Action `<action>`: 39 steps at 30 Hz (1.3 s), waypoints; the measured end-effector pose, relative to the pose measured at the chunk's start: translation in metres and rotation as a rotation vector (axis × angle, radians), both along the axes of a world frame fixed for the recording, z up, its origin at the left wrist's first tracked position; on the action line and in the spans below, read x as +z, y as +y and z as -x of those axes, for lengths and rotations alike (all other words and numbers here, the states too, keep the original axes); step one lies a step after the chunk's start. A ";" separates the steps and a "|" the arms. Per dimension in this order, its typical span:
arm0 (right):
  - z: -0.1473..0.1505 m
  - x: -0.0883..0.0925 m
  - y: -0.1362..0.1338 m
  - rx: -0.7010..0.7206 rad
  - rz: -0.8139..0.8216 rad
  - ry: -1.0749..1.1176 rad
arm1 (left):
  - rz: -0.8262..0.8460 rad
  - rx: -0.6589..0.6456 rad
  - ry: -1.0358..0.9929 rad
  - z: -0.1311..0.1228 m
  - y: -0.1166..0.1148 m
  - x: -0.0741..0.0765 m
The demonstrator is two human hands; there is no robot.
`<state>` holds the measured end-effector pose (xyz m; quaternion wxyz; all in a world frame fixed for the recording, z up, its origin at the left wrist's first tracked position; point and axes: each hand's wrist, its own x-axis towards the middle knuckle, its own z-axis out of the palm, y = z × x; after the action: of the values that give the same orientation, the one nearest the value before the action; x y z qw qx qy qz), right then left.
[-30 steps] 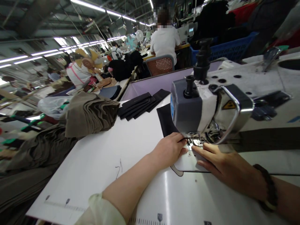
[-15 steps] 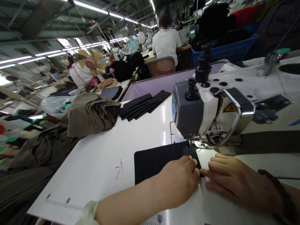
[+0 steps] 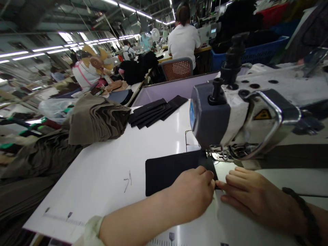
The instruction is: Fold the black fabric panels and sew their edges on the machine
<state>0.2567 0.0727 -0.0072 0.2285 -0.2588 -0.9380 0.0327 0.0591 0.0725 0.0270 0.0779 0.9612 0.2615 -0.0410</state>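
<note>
A black fabric piece (image 3: 166, 169) lies flat on the white table (image 3: 107, 171), just left of the sewing machine's presser foot (image 3: 217, 156). My left hand (image 3: 193, 193) rests on its near right corner with fingers curled, pinching the edge. My right hand (image 3: 248, 196) lies beside it on the table, fingertips pressed together and touching the same corner. A dark bead bracelet (image 3: 303, 213) circles my right wrist. The grey and white sewing machine head (image 3: 230, 116) stands above both hands.
A stack of black fabric pieces (image 3: 153, 111) lies at the table's far side. A pile of folded brown fabric (image 3: 94, 119) sits at the left edge. A person in a white shirt (image 3: 183, 41) sits on a mesh chair ahead. Blue crates stand at the back right.
The black piece has come out from behind the presser foot toward me and lies flat to the left; both hands drew back with it. In the last half second little has shifted.
</note>
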 end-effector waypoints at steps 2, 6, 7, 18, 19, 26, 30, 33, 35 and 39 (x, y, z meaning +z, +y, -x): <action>0.001 0.001 0.002 -0.007 -0.013 0.006 | -0.005 0.015 -0.007 0.001 0.001 -0.001; 0.003 -0.001 0.006 -0.026 -0.046 0.004 | -0.055 0.012 -0.043 0.003 0.005 -0.008; 0.003 -0.002 0.007 -0.039 -0.064 0.003 | -0.072 0.011 -0.058 0.004 0.006 -0.010; 0.003 -0.013 0.014 -0.204 -0.088 -0.042 | -0.031 0.112 -0.106 0.006 0.024 -0.016; 0.002 -0.015 0.014 -0.215 -0.086 -0.042 | -0.045 0.111 -0.121 0.006 0.026 -0.018; -0.001 -0.021 0.013 -0.240 -0.061 -0.059 | -0.085 0.148 -0.178 0.006 0.038 -0.028; -0.001 -0.020 0.014 -0.234 -0.052 -0.070 | -0.082 0.191 -0.216 0.006 0.043 -0.032; -0.001 -0.018 0.014 -0.235 -0.048 -0.063 | -0.085 0.218 -0.242 0.006 0.045 -0.035; 0.000 -0.017 0.014 -0.239 -0.046 -0.054 | -0.083 0.216 -0.242 0.006 0.045 -0.035; 0.000 -0.017 0.013 -0.246 -0.056 -0.047 | -0.086 0.214 -0.216 0.006 0.043 -0.034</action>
<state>0.2567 0.0857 -0.0239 0.2157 -0.3662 -0.9048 -0.0280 0.0534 0.1156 -0.0070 0.0684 0.9291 0.3541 0.0826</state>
